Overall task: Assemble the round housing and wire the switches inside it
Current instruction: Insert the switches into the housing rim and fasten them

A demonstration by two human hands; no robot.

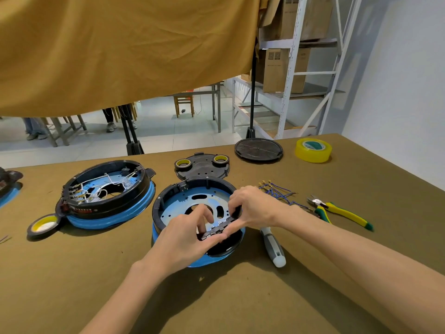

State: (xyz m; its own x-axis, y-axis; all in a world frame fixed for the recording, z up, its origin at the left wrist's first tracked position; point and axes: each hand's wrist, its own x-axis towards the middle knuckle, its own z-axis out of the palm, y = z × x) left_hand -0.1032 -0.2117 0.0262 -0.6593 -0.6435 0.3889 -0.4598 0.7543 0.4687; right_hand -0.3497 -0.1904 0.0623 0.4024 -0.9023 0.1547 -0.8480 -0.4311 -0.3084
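Two hands over the round housing [192, 189] at the middle of the olive surface [240, 297]. Left hand [185, 239] curled on a black switch strip [218, 229] at the housing's near rim, thumb and fingers pinching it. Right hand [252, 206] gripping the same strip from the right, fingers bent over the rim. Beside it on the left, a second housing [106, 194], already full of white wires. Loose blue wires [277, 191], green-and-yellow pliers [337, 210] and a screwdriver [273, 247] lying to the right. Yellow tape roll [313, 150] near the far edge.
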